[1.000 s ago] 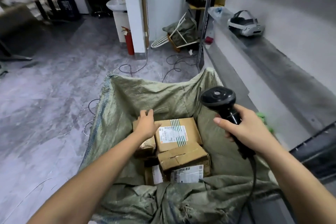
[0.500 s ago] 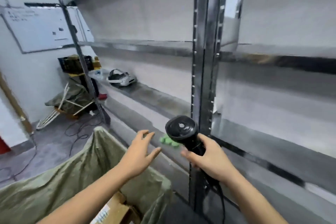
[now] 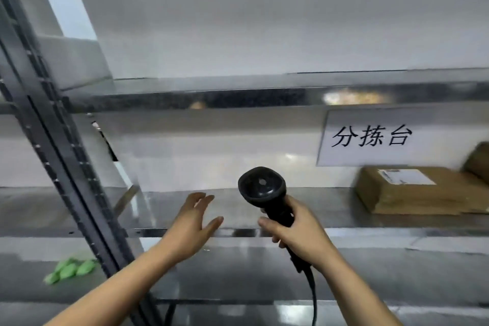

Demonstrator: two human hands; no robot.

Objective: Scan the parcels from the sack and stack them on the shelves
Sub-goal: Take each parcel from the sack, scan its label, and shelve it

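Far L: dark metal upright (image 3: 60, 167) of the rack slants across the frame. L of its foot, a small green thing (image 3: 70, 270) lies on the lower shelf (image 3: 238, 272); it's blurred, can't tell what it is.

Centre: left hand (image 3: 190, 225) is raised in front of the middle shelf (image 3: 330, 209). Its fingers are straight and spread, thumb out, palm facing R, and it holds nothing. Just R of it, w/ a small gap btwn them, right hand (image 3: 299, 233) is wrapped round the handle of the black scanner (image 3: 262, 188). The scanner head stands above the fist. A black cable (image 3: 313, 296) hangs from the handle's base to the bottom edge.

R side: white sign (image 3: 370, 137) w/ black characters 分拣台 sits on the back wall above the middle shelf. Below it a brown parcel (image 3: 412, 193), white label on top, lies flat on that shelf, well R of both hands. At the R edge is a second brown parcel (image 3: 479, 161), tilted, blurred and cut off by the frame.
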